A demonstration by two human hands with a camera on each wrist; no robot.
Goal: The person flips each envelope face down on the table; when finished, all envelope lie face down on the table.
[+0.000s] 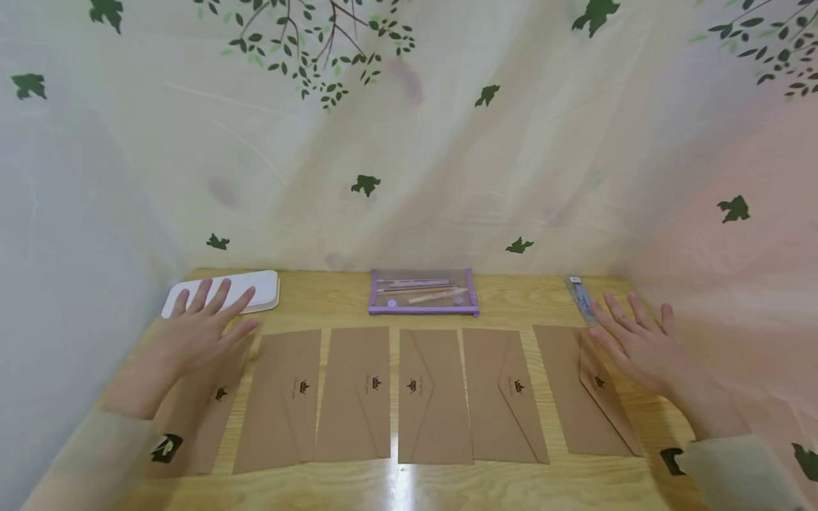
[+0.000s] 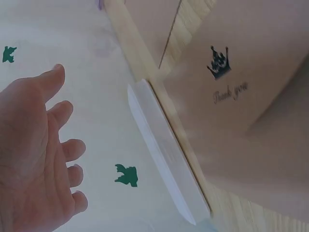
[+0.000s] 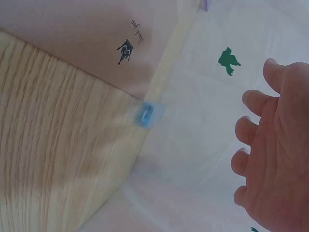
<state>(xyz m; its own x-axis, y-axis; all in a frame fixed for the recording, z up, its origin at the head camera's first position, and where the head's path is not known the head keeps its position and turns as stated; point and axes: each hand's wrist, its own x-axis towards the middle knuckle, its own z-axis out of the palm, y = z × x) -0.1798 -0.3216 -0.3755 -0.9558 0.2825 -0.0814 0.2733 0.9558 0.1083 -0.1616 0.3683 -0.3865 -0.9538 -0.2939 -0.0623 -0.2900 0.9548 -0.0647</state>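
My left hand (image 1: 198, 333) is held over the leftmost brown envelope (image 1: 198, 426), fingers spread and holding nothing; its fingertips overlap a white case (image 1: 265, 291) in the head view. On the other side my right hand (image 1: 645, 348) hovers above the rightmost envelope (image 1: 569, 397), its fingers spread too. A slim packet with a blue item (image 1: 579, 298) lies just beyond those fingers. Between the hands, several more brown envelopes (image 1: 358, 397) lie in a row, flat on the table. In the left wrist view, a crown print and "Thank you" show on an envelope (image 2: 227, 121).
A clear pencil pouch (image 1: 422, 309) with purple edging, pens or pencils inside, lies at the table's back edge. The wooden table (image 1: 319, 490) is bounded by a pale curtain (image 1: 434, 213) with leaf and bird prints at the back and sides.
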